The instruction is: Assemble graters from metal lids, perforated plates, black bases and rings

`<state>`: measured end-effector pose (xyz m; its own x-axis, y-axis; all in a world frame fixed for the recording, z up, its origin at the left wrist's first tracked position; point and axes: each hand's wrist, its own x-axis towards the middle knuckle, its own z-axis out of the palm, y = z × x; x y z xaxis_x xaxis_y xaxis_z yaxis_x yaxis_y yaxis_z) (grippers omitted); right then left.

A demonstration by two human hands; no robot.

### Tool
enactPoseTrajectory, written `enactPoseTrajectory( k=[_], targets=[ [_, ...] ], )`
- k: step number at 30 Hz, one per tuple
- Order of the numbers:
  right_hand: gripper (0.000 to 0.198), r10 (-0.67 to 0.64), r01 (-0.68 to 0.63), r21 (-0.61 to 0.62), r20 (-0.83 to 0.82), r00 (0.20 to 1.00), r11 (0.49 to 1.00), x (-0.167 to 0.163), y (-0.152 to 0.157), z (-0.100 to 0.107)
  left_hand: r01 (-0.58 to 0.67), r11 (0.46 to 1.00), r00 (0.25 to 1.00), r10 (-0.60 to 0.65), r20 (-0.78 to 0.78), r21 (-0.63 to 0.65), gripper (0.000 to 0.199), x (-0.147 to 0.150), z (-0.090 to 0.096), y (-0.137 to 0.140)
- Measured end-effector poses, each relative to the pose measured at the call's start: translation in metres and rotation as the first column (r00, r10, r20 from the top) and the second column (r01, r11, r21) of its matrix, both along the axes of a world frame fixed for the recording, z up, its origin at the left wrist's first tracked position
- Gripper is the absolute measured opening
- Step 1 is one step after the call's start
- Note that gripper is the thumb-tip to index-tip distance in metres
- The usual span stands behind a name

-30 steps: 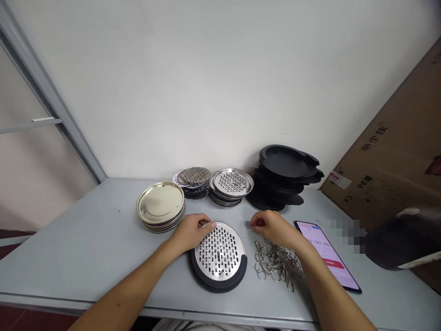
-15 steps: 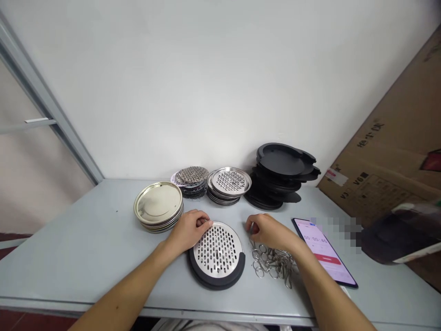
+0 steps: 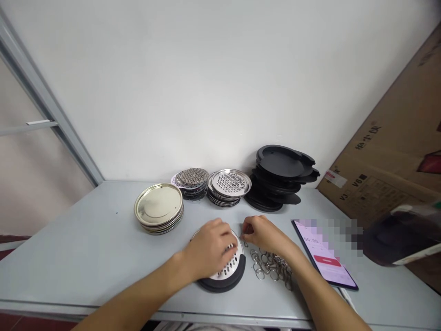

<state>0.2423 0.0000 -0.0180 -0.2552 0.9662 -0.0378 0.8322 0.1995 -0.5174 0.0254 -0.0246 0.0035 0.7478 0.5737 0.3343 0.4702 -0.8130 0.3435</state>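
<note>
A round grater (image 3: 231, 268), a perforated silver disc in a black rim, lies on the table in front of me. My left hand (image 3: 212, 248) is over it with loosely bent fingers apart, slightly blurred, covering much of the disc. I see nothing held in that hand. Just right of the grater's edge, my right hand (image 3: 260, 233) is closed in a pinch on a small metal ring clip (image 3: 245, 244) that dangles below the fingertips. Beneath and beside the right wrist lies a loose pile of metal ring clips (image 3: 270, 267), partly hidden by the forearm.
Stacked gold-coloured round lids (image 3: 158, 204) stand at left. Behind are stacks of grater discs (image 3: 192, 178) and rimmed grater discs (image 3: 230, 184). Black round holders (image 3: 282, 162) are piled unevenly by the wall. A phone (image 3: 327, 259), a dark blurred container (image 3: 396, 236) and a cardboard box (image 3: 389, 151) occupy the right.
My left hand has moved right from the grater's left edge to over its middle. My right hand has shifted slightly left toward the grater, with a ring clip now visible at its fingertips.
</note>
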Motion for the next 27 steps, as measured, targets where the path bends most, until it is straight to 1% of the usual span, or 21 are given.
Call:
enactPoseTrajectory(
  k=[1, 2, 4, 6, 8, 13, 19, 21, 23, 25, 27],
  targets=[
    [0.009, 0.003, -0.003, -0.005, 0.01, 1.0, 1.0, 0.0, 0.0, 0.0, 0.046, 0.998, 0.998, -0.044, -0.051, 0.036, 0.018, 0.008, -0.001, -0.005],
    [0.009, 0.003, -0.003, -0.011, 0.021, 1.0, 1.0, 0.0, 0.0, 0.0, 0.07, 0.995, 0.995, -0.064, -0.083, 0.074, 0.018, 0.016, -0.004, -0.008],
    [0.012, -0.006, 0.007, -0.024, 0.049, 0.999, 1.0, 0.0, 0.0, -0.001, 0.108, 0.988, 0.985, -0.092, -0.146, 0.107, 0.018, 0.031, -0.01, -0.014],
    [0.014, -0.01, 0.012, -0.032, 0.08, 0.997, 0.999, 0.001, 0.0, -0.001, 0.096, 0.989, 0.979, -0.075, -0.187, 0.109, 0.021, 0.04, -0.015, -0.017],
    [0.017, 0.002, 0.001, -0.034, 0.098, 0.995, 0.999, 0.001, 0.001, -0.002, 0.066, 0.995, 0.979, -0.051, -0.198, 0.069, 0.022, 0.046, -0.018, -0.018],
    [0.024, 0.063, -0.061, -0.031, 0.068, 0.996, 0.998, 0.003, 0.002, -0.005, 0.018, 0.998, 0.982, -0.029, -0.189, -0.057, 0.017, 0.048, -0.016, -0.019],
    [0.024, 0.087, -0.088, -0.106, -0.019, 0.996, 0.99, 0.004, 0.005, -0.005, 0.015, 0.99, 0.972, -0.047, -0.229, -0.14, 0.016, 0.051, -0.016, -0.019],
    [0.022, 0.089, -0.093, -0.123, -0.035, 0.995, 0.988, 0.004, 0.005, -0.004, 0.038, 0.992, 0.964, -0.069, -0.256, -0.123, 0.015, 0.051, -0.018, -0.019],
    [0.02, 0.085, -0.09, -0.129, -0.044, 0.995, 0.988, 0.005, 0.004, -0.002, 0.066, 0.995, 0.955, -0.087, -0.284, -0.081, 0.014, 0.051, -0.02, -0.021],
    [0.017, 0.055, -0.062, -0.103, -0.065, 0.996, 0.993, 0.005, 0.004, 0.0, 0.089, 0.995, 0.946, -0.098, -0.308, -0.043, 0.016, 0.051, -0.02, -0.023],
    [0.014, 0.006, -0.012, -0.057, -0.107, 0.994, 0.998, 0.006, 0.005, 0.002, 0.108, 0.994, 0.941, -0.11, -0.321, -0.024, 0.019, 0.049, -0.015, -0.025]
  ],
)
